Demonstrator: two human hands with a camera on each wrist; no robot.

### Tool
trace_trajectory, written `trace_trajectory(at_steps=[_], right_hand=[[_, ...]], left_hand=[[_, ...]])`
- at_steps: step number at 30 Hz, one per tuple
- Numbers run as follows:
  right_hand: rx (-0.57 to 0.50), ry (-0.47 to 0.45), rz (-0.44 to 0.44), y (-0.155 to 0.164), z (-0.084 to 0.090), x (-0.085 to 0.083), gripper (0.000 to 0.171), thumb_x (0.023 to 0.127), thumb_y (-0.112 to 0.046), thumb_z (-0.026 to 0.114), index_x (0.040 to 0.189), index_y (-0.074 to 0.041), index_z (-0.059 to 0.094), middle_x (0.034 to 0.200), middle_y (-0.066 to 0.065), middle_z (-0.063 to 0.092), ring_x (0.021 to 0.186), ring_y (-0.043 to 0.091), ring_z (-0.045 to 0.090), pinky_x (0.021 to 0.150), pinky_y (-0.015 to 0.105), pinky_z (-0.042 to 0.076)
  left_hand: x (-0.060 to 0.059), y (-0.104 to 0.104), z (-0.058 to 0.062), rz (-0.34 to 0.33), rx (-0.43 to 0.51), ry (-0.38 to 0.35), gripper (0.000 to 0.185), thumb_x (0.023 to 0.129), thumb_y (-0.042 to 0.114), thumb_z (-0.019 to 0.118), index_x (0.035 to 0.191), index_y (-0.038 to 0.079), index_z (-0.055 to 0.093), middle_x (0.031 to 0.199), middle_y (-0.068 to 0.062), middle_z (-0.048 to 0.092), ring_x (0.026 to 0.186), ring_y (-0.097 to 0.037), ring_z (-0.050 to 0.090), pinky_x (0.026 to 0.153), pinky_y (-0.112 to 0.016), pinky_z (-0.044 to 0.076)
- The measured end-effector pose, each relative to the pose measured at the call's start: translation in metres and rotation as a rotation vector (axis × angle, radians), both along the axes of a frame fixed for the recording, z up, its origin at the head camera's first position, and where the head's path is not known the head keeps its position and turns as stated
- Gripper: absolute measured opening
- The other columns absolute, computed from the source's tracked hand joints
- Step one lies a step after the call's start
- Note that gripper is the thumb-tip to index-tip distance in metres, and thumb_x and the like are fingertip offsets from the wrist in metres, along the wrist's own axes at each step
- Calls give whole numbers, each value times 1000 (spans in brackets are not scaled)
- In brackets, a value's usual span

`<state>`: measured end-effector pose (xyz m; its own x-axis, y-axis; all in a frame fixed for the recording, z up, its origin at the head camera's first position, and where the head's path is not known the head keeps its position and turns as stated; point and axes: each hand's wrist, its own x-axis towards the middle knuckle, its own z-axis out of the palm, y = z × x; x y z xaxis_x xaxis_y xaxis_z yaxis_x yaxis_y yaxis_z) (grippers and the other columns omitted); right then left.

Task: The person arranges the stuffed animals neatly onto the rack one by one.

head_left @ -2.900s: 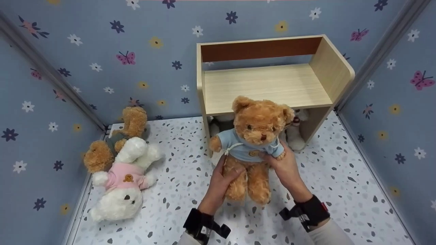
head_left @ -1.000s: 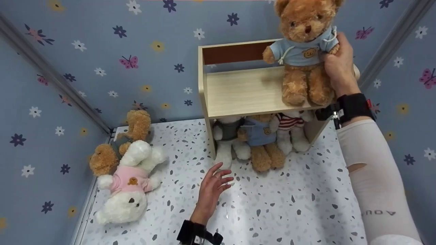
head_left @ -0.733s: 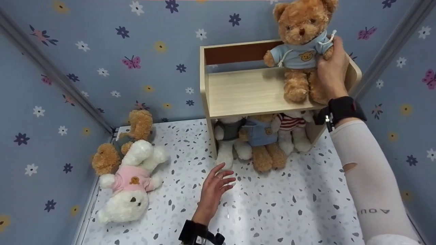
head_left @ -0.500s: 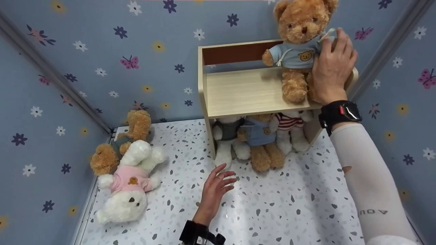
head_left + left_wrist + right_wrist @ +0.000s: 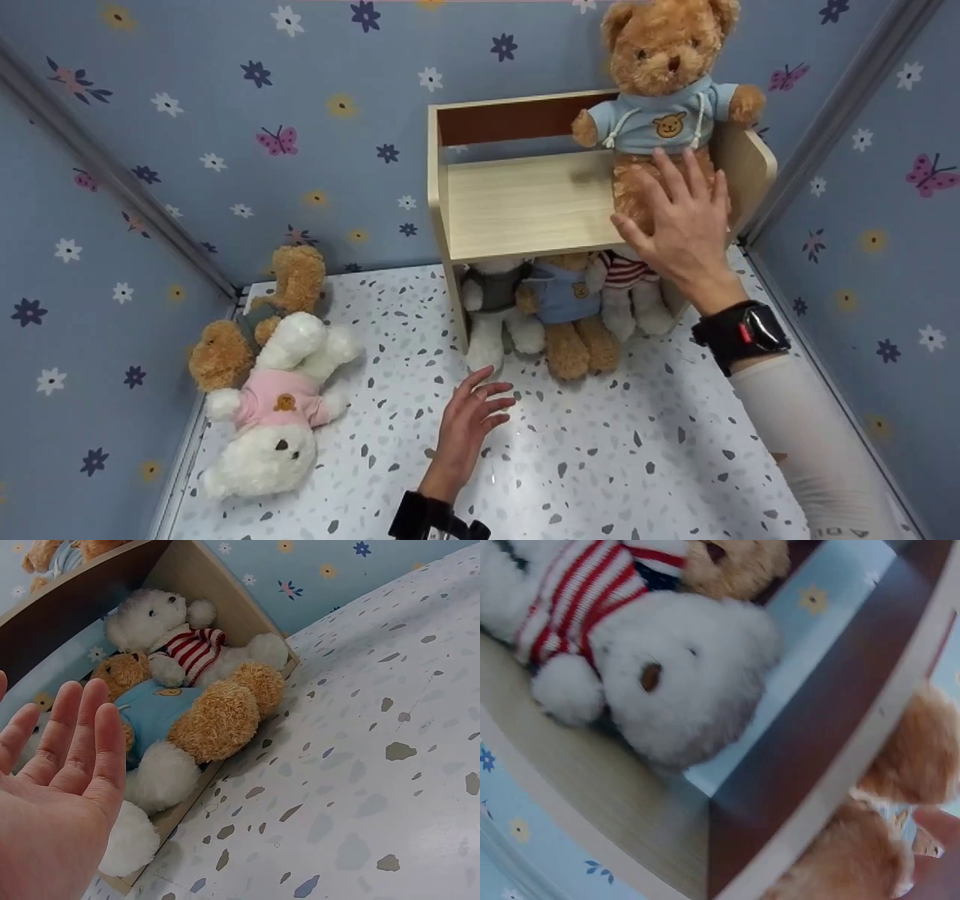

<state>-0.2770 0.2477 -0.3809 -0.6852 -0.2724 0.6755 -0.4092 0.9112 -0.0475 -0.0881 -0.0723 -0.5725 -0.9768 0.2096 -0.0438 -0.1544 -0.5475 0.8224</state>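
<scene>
A brown teddy bear (image 5: 652, 124) in a light blue hoodie sits on the upper board of a wooden shelf (image 5: 517, 206), at its right end. My right hand (image 5: 686, 232) overlaps the bear's legs in the head view, fingers spread and straight. In the right wrist view only a blurred bit of that hand (image 5: 939, 859) shows beside the bear's furry legs (image 5: 847, 859). My left hand (image 5: 465, 427) hangs over the floor before the shelf, fingers loosely extended and holding nothing. Its palm (image 5: 56, 832) faces up in the left wrist view.
Under the board sit a white bear in dark grey (image 5: 499, 292), a brown bear in blue (image 5: 570, 296) and a white bear in red stripes (image 5: 628, 274). On the floor at left lie a pink-shirted white bear (image 5: 277, 401) and a brown one (image 5: 221, 356). Patterned walls enclose the space.
The bear in the light blue hoodie went from both hands up onto the shelf's upper board. My right hand let go of its side and moved down before its legs; the left hand stayed low.
</scene>
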Motion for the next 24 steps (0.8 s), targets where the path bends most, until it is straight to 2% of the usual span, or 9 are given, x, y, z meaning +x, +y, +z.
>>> trace_trajectory(at_steps=[2,5,9,14,20,24], right_hand=[[37,-31,-28,-1,-7,0,69,91,-62,49,145,-20,42,154,10,33,143,36,20,110,64,4],[58,-66,-89,-1,-10,-4,68,93,-60,48,146,-18,41,149,14,40,139,39,27,109,65,8],[41,-127,-145,-1,-7,-12,64,96,-55,47,145,-13,42,139,17,50,134,39,36,108,64,12],[31,-181,-169,-2,-4,-16,65,96,-56,47,144,-12,42,133,21,54,132,40,38,108,64,10],[48,-202,-166,-2,-5,-3,70,97,-60,40,150,-16,35,140,18,48,139,39,28,109,65,-2],[14,-163,-158,3,-8,13,70,97,-60,41,151,-17,33,148,14,41,143,36,19,109,65,-5]], left_hand=[[0,-1,0,-1,-1,-10,40,104,18,41,143,8,42,129,-25,54,116,-40,54,93,-46,47],[0,-2,0,5,-3,-27,40,104,19,42,143,8,43,128,-24,54,115,-39,56,93,-45,48],[1,-3,1,10,1,-17,40,104,18,42,143,7,43,128,-26,53,116,-41,55,93,-46,47],[2,-4,-1,12,7,-2,41,104,16,42,143,3,41,129,-28,52,115,-42,54,93,-46,47],[3,-10,-5,28,-30,-21,47,103,20,46,144,-1,37,130,-29,50,117,-46,52,95,-48,46],[-2,-18,-6,65,-124,-17,48,102,23,50,142,-3,39,130,-27,51,119,-46,50,96,-51,45]])
